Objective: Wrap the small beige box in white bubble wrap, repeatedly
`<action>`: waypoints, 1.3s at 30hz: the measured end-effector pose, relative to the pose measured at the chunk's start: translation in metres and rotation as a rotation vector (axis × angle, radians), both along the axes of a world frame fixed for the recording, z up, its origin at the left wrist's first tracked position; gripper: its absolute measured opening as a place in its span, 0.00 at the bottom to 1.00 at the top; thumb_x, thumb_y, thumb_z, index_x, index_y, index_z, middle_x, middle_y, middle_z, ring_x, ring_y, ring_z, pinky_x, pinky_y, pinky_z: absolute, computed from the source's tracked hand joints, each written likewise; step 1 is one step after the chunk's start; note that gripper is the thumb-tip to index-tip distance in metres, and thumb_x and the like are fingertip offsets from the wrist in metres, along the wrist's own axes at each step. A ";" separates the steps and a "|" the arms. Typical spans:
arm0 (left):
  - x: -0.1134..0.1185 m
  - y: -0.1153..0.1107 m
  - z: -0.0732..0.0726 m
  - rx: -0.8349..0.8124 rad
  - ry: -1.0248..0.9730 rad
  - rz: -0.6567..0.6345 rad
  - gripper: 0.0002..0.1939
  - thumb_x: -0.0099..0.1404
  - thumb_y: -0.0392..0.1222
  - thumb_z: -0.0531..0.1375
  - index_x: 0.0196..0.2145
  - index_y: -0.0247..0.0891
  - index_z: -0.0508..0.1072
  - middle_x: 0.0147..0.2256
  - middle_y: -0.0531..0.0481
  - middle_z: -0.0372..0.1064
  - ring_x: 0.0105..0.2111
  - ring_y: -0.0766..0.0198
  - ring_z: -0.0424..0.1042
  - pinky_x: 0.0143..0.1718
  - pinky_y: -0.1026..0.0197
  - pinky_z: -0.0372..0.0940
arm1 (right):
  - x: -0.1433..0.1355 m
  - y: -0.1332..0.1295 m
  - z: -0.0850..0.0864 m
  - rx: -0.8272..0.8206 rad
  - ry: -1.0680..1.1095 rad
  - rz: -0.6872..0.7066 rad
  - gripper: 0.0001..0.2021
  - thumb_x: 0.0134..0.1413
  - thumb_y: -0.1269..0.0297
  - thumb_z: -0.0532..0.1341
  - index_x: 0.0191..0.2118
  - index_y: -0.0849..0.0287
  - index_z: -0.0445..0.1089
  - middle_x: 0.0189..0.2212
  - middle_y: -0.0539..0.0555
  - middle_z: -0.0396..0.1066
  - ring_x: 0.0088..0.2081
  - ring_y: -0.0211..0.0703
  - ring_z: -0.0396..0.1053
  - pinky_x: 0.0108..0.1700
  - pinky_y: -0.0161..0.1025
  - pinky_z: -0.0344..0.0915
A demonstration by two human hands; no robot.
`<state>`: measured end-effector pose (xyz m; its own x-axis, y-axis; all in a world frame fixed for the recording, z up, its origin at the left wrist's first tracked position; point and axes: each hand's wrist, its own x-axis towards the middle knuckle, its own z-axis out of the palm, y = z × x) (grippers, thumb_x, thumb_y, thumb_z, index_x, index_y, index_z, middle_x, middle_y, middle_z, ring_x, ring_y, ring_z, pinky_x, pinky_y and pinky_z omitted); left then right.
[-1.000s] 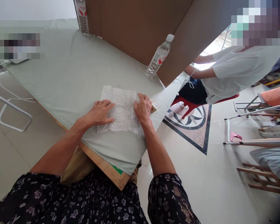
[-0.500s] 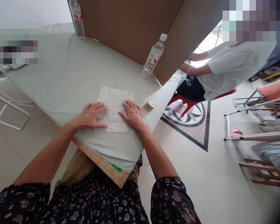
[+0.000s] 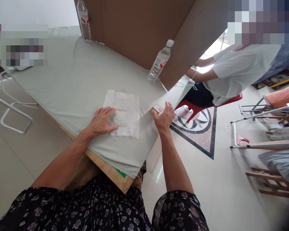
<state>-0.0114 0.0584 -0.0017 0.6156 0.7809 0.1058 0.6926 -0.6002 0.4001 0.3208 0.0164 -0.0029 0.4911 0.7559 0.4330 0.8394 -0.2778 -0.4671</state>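
Near the middle of the frame, a roughly rectangular sheet of bubble wrap lies flat on the counter, translucent and whitish, its face pebbled and its lower edge ragged. Pale green cloth covers the counter, rumpled into soft creases, and bare wood shows beneath its hem toward the bottom of the frame. The left grip, a bare hand, rests palm down over the sheet's left side, fingers stretched out and thumb set well apart; it clasps nothing. Right of centre, the right grip is parted wide, thumb on one side and fingers on the other, around a small box with flat faces and printing on top. The fingers stand clear of the box; from where I stand, I cannot tell whether the thumb touches it. At the upper centre stands a broad brown cardboard panel, creased into two faces, with a clear plastic bottle, ribbed and white-capped, just before it and another bottle at its left edge.
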 end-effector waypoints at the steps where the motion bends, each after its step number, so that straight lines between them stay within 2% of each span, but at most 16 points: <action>1: 0.000 0.000 0.001 -0.005 -0.001 -0.003 0.43 0.62 0.55 0.64 0.70 0.35 0.61 0.70 0.34 0.61 0.72 0.40 0.56 0.74 0.37 0.46 | 0.009 0.000 -0.001 -0.043 0.059 0.007 0.34 0.53 0.54 0.65 0.64 0.62 0.64 0.61 0.70 0.69 0.61 0.68 0.67 0.62 0.65 0.62; 4: 0.000 0.000 0.002 -0.003 -0.004 -0.002 0.43 0.62 0.55 0.64 0.70 0.36 0.61 0.70 0.35 0.61 0.72 0.39 0.56 0.74 0.37 0.46 | 0.021 -0.001 -0.001 -0.103 0.195 0.099 0.26 0.52 0.53 0.65 0.55 0.60 0.70 0.47 0.64 0.77 0.49 0.60 0.74 0.55 0.58 0.68; 6: 0.000 -0.001 0.003 0.003 -0.001 0.002 0.44 0.62 0.55 0.64 0.70 0.35 0.60 0.70 0.34 0.61 0.72 0.39 0.56 0.74 0.37 0.46 | 0.015 -0.004 0.004 -0.052 0.257 0.162 0.23 0.52 0.52 0.65 0.51 0.57 0.71 0.44 0.59 0.78 0.46 0.56 0.75 0.51 0.54 0.70; 9: 0.000 -0.001 0.003 -0.002 0.008 0.008 0.46 0.61 0.56 0.64 0.71 0.33 0.59 0.70 0.33 0.60 0.72 0.39 0.56 0.74 0.38 0.46 | -0.012 -0.006 0.018 0.022 0.363 0.343 0.23 0.52 0.51 0.66 0.52 0.56 0.71 0.45 0.57 0.79 0.45 0.51 0.75 0.48 0.49 0.71; 12: 0.000 -0.001 0.002 -0.004 0.010 0.018 0.47 0.61 0.57 0.64 0.71 0.33 0.57 0.70 0.33 0.59 0.72 0.39 0.56 0.74 0.38 0.46 | -0.052 -0.001 0.030 0.022 0.370 0.594 0.23 0.54 0.51 0.68 0.53 0.53 0.72 0.50 0.56 0.79 0.49 0.49 0.75 0.52 0.47 0.70; 14: 0.000 -0.001 0.002 0.004 0.007 0.017 0.47 0.61 0.57 0.64 0.71 0.34 0.57 0.70 0.33 0.60 0.72 0.39 0.56 0.74 0.38 0.46 | -0.075 0.006 0.030 -0.011 0.362 0.714 0.22 0.55 0.52 0.68 0.54 0.52 0.72 0.53 0.55 0.78 0.51 0.49 0.74 0.55 0.48 0.69; 17: 0.001 -0.001 0.001 0.011 -0.003 0.010 0.47 0.61 0.57 0.64 0.71 0.34 0.57 0.70 0.34 0.60 0.72 0.40 0.56 0.74 0.39 0.46 | -0.097 0.015 0.020 -0.127 0.319 0.822 0.22 0.55 0.55 0.68 0.54 0.53 0.72 0.51 0.56 0.79 0.51 0.52 0.75 0.56 0.50 0.68; 19: 0.001 -0.001 0.000 0.009 -0.009 0.012 0.47 0.61 0.57 0.64 0.72 0.36 0.56 0.70 0.35 0.60 0.72 0.41 0.56 0.74 0.39 0.46 | -0.102 0.018 0.011 -0.192 0.273 0.815 0.24 0.54 0.55 0.69 0.56 0.55 0.72 0.51 0.57 0.80 0.51 0.55 0.75 0.56 0.52 0.68; 22: 0.001 -0.001 0.001 -0.001 -0.002 0.012 0.47 0.61 0.56 0.64 0.72 0.38 0.56 0.70 0.36 0.60 0.72 0.41 0.55 0.74 0.39 0.45 | -0.100 0.019 0.004 -0.205 0.232 0.776 0.26 0.56 0.54 0.68 0.59 0.56 0.71 0.54 0.59 0.79 0.53 0.57 0.75 0.59 0.55 0.66; 28: 0.000 0.001 0.002 -0.025 0.001 -0.005 0.48 0.60 0.57 0.64 0.73 0.37 0.55 0.71 0.36 0.59 0.73 0.40 0.54 0.74 0.38 0.44 | -0.096 0.021 0.010 -0.241 0.223 0.846 0.26 0.57 0.56 0.68 0.61 0.53 0.71 0.56 0.57 0.78 0.53 0.54 0.75 0.58 0.51 0.67; 35: 0.000 0.002 0.000 -0.019 -0.019 0.000 0.48 0.60 0.56 0.65 0.72 0.39 0.56 0.71 0.36 0.59 0.72 0.40 0.55 0.74 0.39 0.44 | -0.102 0.017 0.004 -0.243 0.156 0.757 0.29 0.59 0.56 0.67 0.65 0.55 0.68 0.61 0.59 0.75 0.58 0.57 0.73 0.63 0.55 0.64; 39: 0.000 0.002 0.001 -0.015 -0.029 0.000 0.48 0.60 0.55 0.65 0.73 0.40 0.55 0.71 0.37 0.59 0.72 0.39 0.55 0.74 0.38 0.44 | -0.104 0.019 0.004 -0.251 0.169 0.751 0.29 0.59 0.54 0.67 0.65 0.53 0.68 0.60 0.59 0.76 0.57 0.57 0.73 0.62 0.55 0.64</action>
<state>-0.0113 0.0601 -0.0011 0.6121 0.7828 0.1117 0.6809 -0.5936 0.4289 0.2170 0.0349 0.0011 -0.1425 0.9747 0.1720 0.7676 0.2185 -0.6025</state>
